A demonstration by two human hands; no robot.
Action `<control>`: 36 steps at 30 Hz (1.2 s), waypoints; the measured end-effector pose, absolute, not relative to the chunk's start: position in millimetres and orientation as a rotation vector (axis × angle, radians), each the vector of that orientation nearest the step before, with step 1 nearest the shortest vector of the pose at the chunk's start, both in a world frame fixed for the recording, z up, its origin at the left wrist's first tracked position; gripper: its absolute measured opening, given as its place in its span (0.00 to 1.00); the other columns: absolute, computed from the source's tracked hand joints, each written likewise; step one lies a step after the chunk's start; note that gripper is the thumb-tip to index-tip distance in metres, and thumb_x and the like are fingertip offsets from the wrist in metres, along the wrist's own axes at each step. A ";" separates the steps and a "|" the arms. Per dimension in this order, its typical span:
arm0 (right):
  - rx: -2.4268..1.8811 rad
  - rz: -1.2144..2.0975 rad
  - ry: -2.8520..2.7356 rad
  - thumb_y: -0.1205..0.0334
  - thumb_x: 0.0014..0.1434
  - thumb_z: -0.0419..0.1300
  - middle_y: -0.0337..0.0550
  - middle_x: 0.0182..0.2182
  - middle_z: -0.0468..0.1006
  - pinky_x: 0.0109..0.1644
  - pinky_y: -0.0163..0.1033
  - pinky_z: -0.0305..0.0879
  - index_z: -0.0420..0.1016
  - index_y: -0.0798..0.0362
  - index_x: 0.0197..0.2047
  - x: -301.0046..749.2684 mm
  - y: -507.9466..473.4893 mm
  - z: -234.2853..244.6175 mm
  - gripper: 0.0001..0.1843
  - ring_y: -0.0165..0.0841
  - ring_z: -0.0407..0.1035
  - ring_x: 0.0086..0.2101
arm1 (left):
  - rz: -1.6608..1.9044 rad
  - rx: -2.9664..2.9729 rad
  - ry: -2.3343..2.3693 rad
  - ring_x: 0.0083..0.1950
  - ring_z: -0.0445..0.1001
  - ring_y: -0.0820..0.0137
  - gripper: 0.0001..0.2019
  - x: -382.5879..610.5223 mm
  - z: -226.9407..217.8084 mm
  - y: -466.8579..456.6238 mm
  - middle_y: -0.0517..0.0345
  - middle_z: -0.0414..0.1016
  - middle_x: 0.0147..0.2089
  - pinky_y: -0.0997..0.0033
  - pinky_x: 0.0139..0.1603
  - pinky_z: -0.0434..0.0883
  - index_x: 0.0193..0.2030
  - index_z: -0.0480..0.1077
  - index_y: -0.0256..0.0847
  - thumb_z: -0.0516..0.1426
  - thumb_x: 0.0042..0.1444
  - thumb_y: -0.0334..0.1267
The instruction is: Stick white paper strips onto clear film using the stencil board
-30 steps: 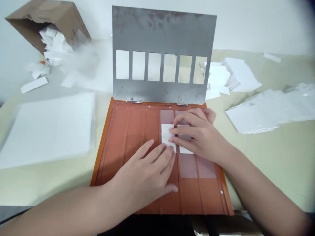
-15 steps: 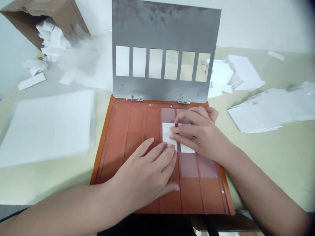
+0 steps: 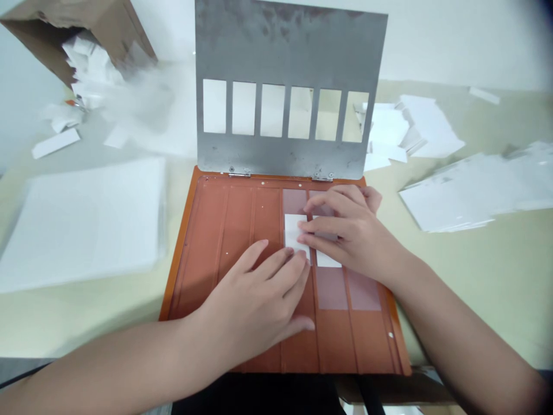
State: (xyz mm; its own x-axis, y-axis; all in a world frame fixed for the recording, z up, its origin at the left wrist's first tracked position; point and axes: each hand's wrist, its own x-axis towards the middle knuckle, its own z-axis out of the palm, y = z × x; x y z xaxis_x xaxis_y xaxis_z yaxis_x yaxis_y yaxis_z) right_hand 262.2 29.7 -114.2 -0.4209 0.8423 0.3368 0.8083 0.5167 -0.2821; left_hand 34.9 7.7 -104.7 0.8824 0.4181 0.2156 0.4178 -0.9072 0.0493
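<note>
An orange-brown board (image 3: 239, 216) with raised ridges lies before me. A small white card (image 3: 294, 227) sits on it in a channel right of the middle. My left hand (image 3: 261, 300) is over the board, fingers spread, its fingertips at the card's lower edge. From the right, my right hand (image 3: 356, 233) rests fingertips on the card's right side, fingers stretched out. Partly under that hand is a second white card (image 3: 328, 259). Translucent film pieces (image 3: 332, 290) lie in the right-hand channels, some of them partly covered by the cards and the hand.
A grey metal plate (image 3: 289, 57) with several rectangular windows stands raised, hinged at the board's far edge. White sheets (image 3: 86, 225) are stacked at left. White card piles (image 3: 453, 199) lie at right. A cardboard box (image 3: 116, 34) spills white scraps at back left.
Both hands and the cards hold almost the same places. The whole view has shifted up very slightly.
</note>
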 end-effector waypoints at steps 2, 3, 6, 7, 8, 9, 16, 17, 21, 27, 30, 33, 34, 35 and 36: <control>-1.350 0.129 -2.318 0.54 0.66 0.60 0.41 0.45 0.79 0.51 0.51 0.48 0.81 0.46 0.34 261.5 29.8 -113.3 0.11 0.41 0.66 0.49 | 0.338 3.050 0.683 0.58 0.71 0.61 0.27 34.9 -104.8 7.3 0.51 0.75 0.60 0.54 0.60 0.61 0.59 0.69 0.30 0.49 0.69 0.53; -1.350 0.141 -2.316 0.54 0.65 0.60 0.41 0.46 0.79 0.51 0.51 0.48 0.81 0.46 0.34 261.3 29.8 -113.0 0.11 0.42 0.66 0.49 | 0.333 3.052 0.687 0.59 0.71 0.61 0.27 34.8 -104.9 7.0 0.51 0.75 0.60 0.54 0.59 0.61 0.59 0.69 0.30 0.49 0.69 0.53; -1.360 0.159 -2.313 0.54 0.66 0.59 0.42 0.48 0.79 0.53 0.53 0.48 0.80 0.46 0.34 261.0 29.7 -112.8 0.11 0.43 0.66 0.52 | 0.321 3.048 0.686 0.59 0.70 0.61 0.27 34.2 -105.0 6.0 0.52 0.75 0.60 0.54 0.58 0.61 0.60 0.69 0.30 0.49 0.69 0.53; -1.366 0.158 -2.311 0.55 0.66 0.59 0.42 0.49 0.79 0.54 0.53 0.48 0.80 0.46 0.34 261.0 29.5 -113.1 0.12 0.44 0.66 0.53 | 0.318 3.045 0.687 0.60 0.70 0.61 0.27 34.1 -105.1 5.9 0.52 0.75 0.60 0.53 0.58 0.61 0.60 0.69 0.30 0.49 0.69 0.53; -1.368 0.154 -2.308 0.55 0.67 0.58 0.41 0.50 0.79 0.55 0.54 0.48 0.80 0.46 0.35 260.9 29.3 -113.5 0.12 0.45 0.65 0.55 | 0.317 3.043 0.685 0.60 0.70 0.61 0.27 34.0 -105.1 6.0 0.52 0.74 0.60 0.53 0.58 0.61 0.60 0.69 0.30 0.49 0.69 0.53; -1.370 0.150 -2.304 0.55 0.67 0.58 0.41 0.51 0.79 0.55 0.54 0.48 0.80 0.46 0.35 260.8 29.1 -113.9 0.12 0.46 0.64 0.57 | 0.318 3.041 0.685 0.60 0.69 0.61 0.27 34.1 -105.1 6.1 0.51 0.74 0.60 0.53 0.58 0.61 0.60 0.69 0.30 0.49 0.69 0.53; -1.394 0.165 -2.295 0.55 0.68 0.56 0.41 0.54 0.79 0.60 0.57 0.46 0.79 0.47 0.34 260.4 27.9 -115.8 0.14 0.48 0.63 0.61 | 0.361 3.032 0.697 0.59 0.70 0.63 0.25 35.0 -104.8 7.0 0.51 0.75 0.59 0.54 0.56 0.61 0.58 0.70 0.31 0.48 0.70 0.51; -1.391 0.163 -2.294 0.55 0.67 0.57 0.42 0.54 0.79 0.61 0.58 0.46 0.79 0.47 0.34 260.6 27.6 -116.2 0.13 0.49 0.64 0.61 | 0.365 3.030 0.698 0.59 0.70 0.63 0.25 34.9 -104.8 6.8 0.51 0.75 0.59 0.54 0.56 0.61 0.58 0.70 0.31 0.48 0.70 0.51; -1.311 0.144 -2.245 0.57 0.66 0.59 0.40 0.47 0.83 0.65 0.61 0.44 0.77 0.47 0.33 260.6 26.9 -118.7 0.10 0.46 0.69 0.58 | 0.379 3.030 0.701 0.59 0.71 0.63 0.25 34.2 -104.7 6.4 0.51 0.76 0.58 0.55 0.56 0.61 0.58 0.70 0.31 0.49 0.69 0.52; -1.158 0.075 -2.151 0.67 0.64 0.59 0.45 0.50 0.79 0.62 0.54 0.64 0.74 0.47 0.40 255.9 30.8 -118.7 0.05 0.38 0.76 0.48 | 0.379 3.009 0.699 0.58 0.71 0.63 0.25 35.5 -104.0 7.7 0.52 0.76 0.58 0.55 0.56 0.59 0.57 0.70 0.31 0.47 0.70 0.51; -1.164 0.084 -2.116 0.68 0.63 0.59 0.49 0.52 0.76 0.53 0.48 0.74 0.73 0.48 0.47 254.9 32.2 -118.0 0.10 0.39 0.75 0.49 | 0.392 3.001 0.702 0.58 0.71 0.63 0.26 36.3 -104.3 8.4 0.52 0.76 0.58 0.54 0.56 0.59 0.57 0.70 0.30 0.46 0.71 0.51; -1.148 0.112 -2.122 0.69 0.63 0.59 0.48 0.49 0.78 0.59 0.52 0.71 0.74 0.49 0.44 256.1 30.0 -118.3 0.08 0.37 0.76 0.46 | 0.384 3.001 0.702 0.58 0.71 0.63 0.26 35.7 -105.2 8.0 0.52 0.76 0.58 0.54 0.56 0.59 0.58 0.70 0.30 0.47 0.70 0.52; -1.129 0.124 -2.140 0.69 0.63 0.60 0.47 0.48 0.79 0.62 0.55 0.68 0.75 0.49 0.41 256.6 28.6 -118.4 0.06 0.37 0.77 0.45 | 0.382 2.999 0.705 0.58 0.71 0.63 0.26 35.4 -105.6 7.6 0.52 0.76 0.59 0.54 0.56 0.59 0.58 0.70 0.30 0.47 0.70 0.52; -1.111 0.140 -2.162 0.70 0.63 0.60 0.46 0.46 0.80 0.65 0.57 0.64 0.75 0.50 0.39 257.0 27.0 -118.2 0.06 0.35 0.77 0.43 | 0.380 2.996 0.707 0.58 0.71 0.63 0.26 35.0 -106.0 7.1 0.52 0.75 0.59 0.54 0.56 0.60 0.58 0.70 0.30 0.47 0.70 0.52; -1.097 0.157 -2.191 0.70 0.63 0.60 0.45 0.44 0.80 0.67 0.58 0.61 0.75 0.50 0.38 257.3 25.3 -117.9 0.05 0.34 0.78 0.42 | 0.384 2.993 0.712 0.58 0.70 0.63 0.26 34.8 -106.3 6.7 0.52 0.75 0.59 0.54 0.56 0.60 0.58 0.70 0.31 0.47 0.70 0.52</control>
State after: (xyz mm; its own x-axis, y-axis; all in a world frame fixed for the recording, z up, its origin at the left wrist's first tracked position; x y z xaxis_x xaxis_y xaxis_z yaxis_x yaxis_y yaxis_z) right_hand 257.3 25.3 -117.9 -0.4193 0.7478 0.5148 0.6667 0.6385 -0.3844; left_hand 34.8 6.7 -106.3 0.8638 0.4484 0.2296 0.4381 -0.8937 0.0968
